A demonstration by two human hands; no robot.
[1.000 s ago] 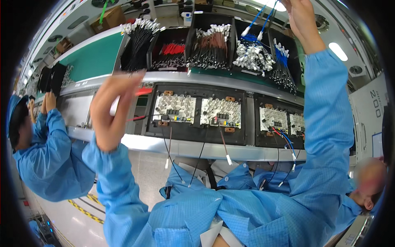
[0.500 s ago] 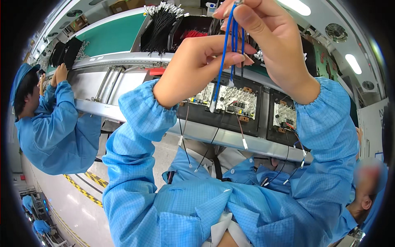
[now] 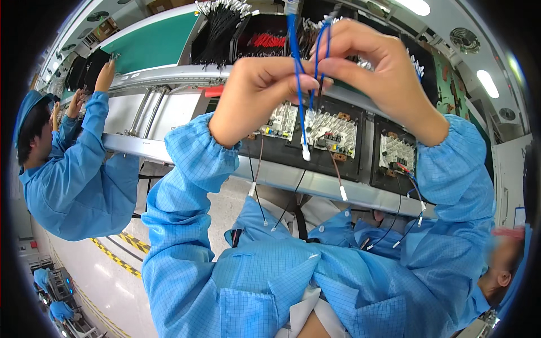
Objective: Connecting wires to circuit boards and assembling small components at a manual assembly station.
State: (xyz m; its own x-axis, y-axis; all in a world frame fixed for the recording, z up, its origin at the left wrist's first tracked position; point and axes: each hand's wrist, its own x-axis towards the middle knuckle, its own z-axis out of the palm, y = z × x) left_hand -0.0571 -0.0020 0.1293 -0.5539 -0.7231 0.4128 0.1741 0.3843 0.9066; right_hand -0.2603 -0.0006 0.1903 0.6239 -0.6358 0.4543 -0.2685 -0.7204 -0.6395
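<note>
My left hand [image 3: 260,96] and my right hand [image 3: 376,74] meet in front of me, both pinching thin blue wires [image 3: 297,73] with white end plugs. One wire hangs straight down to a white plug above the black fixtures. Below my hands, white circuit boards [image 3: 333,128] sit in black trays on the conveyor, with loose leads dangling over the front rail [image 3: 293,179].
Racks of black, red and white wire bundles [image 3: 222,22] stand behind the line. A green mat [image 3: 155,42] lies at the back left. A co-worker in blue [image 3: 67,169] reaches up to the line at left. Another person's head shows at the lower right edge.
My hands came together from far apart. My right hand brought blue wires down from the rack, and my left hand now grips them too, closer to my face.
</note>
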